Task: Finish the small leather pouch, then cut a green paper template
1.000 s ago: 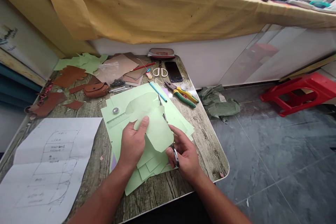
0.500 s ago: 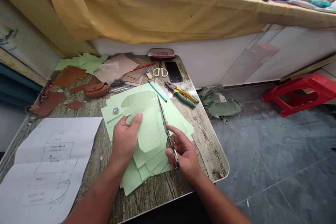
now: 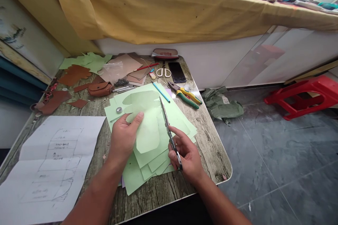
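My left hand (image 3: 126, 130) pinches a light green paper cutout (image 3: 148, 133) by its left side, thumb on top. The cutout has rounded lobes at its upper end and a long rounded lower part. My right hand (image 3: 186, 153) is closed round the scissors (image 3: 170, 135), whose blades point away from me and look nearly together. Their tips lie close by the cutout's upper right edge; whether they touch it I cannot tell. Beneath both hands, a loose stack of green paper sheets (image 3: 132, 181) lies fanned out on the wood-grain table (image 3: 206, 158).
Left lies a white sheet with a drawn pattern (image 3: 60, 161). Behind are a brown leather pouch (image 3: 99, 89), leather scraps (image 3: 74, 75), white-handled scissors (image 3: 163, 72), a phone (image 3: 176, 72), pliers (image 3: 185, 95) and a blue pen (image 3: 161, 92). A red stool (image 3: 303, 96) stands on the floor.
The view has shifted slightly, so most things sit a little further right. The cutout has shifted slightly left relative to the scissors. Both hands keep their hold.
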Tool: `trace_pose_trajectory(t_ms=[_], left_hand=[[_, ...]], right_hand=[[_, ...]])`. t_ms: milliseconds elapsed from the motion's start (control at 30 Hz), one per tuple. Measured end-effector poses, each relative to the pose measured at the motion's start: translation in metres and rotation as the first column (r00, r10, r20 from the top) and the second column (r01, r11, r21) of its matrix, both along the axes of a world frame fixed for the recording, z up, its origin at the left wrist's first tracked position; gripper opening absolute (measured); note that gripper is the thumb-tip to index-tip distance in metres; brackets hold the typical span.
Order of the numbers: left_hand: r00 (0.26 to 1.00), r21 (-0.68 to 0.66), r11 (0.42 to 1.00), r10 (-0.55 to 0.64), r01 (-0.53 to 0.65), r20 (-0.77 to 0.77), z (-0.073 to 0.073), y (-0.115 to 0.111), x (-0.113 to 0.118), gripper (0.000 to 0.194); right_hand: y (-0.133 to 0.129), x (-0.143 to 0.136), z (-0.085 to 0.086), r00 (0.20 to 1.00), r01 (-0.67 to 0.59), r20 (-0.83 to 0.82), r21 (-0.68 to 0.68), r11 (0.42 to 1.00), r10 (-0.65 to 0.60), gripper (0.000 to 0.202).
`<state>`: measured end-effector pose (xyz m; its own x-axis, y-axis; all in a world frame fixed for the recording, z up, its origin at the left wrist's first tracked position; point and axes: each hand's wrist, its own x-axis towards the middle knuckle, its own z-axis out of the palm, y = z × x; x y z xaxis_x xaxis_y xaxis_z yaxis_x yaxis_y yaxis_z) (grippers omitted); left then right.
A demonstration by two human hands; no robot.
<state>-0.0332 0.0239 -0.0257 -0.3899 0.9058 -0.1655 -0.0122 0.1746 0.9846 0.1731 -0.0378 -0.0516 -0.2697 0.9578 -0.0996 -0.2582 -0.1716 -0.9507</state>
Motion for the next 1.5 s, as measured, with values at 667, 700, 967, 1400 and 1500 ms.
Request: trace_pose_trajectory(t_ms=[667,700,967,1400,1500], left_hand=[[1.0,-0.025,0.999,-0.026,0.026,0.015,0.0008,0.0003,-0.0008,0.05],[1.0,-0.027,0.999,-0.022,0.022,0.01,0.0006,0.0002,-0.001,0.05],[1.0,-0.022,0.999,-0.023,0.023,0.002,0.0003,0.0004,-0.0014,0.047],[1.0,-0.031,0.999,-0.01,0.009,-0.013,0.0016,-0.0006,-0.0015,0.047],[0.999,-0.03,0.999,-0.013,0.012,-0.029,0.0012,-0.0009,-0.0015,0.046]], right_hand=[[0.0013,0.0004,0.0,1.0,0.0,0.029,0.001,1.0,0.0,0.07],[0.0012,0.0005,0.0,1.0,-0.002,0.028,-0.001,1.0,0.002,0.07],[0.0009,0.0002,0.0001,1.0,-0.001,0.021,-0.005,1.0,0.001,0.07],[0.0016,0.0002,0.0012,0.999,-0.02,0.025,-0.023,1.0,0.021,0.074],[0.0018,0.0001,0.001,1.0,-0.021,0.011,-0.015,1.0,0.021,0.072]])
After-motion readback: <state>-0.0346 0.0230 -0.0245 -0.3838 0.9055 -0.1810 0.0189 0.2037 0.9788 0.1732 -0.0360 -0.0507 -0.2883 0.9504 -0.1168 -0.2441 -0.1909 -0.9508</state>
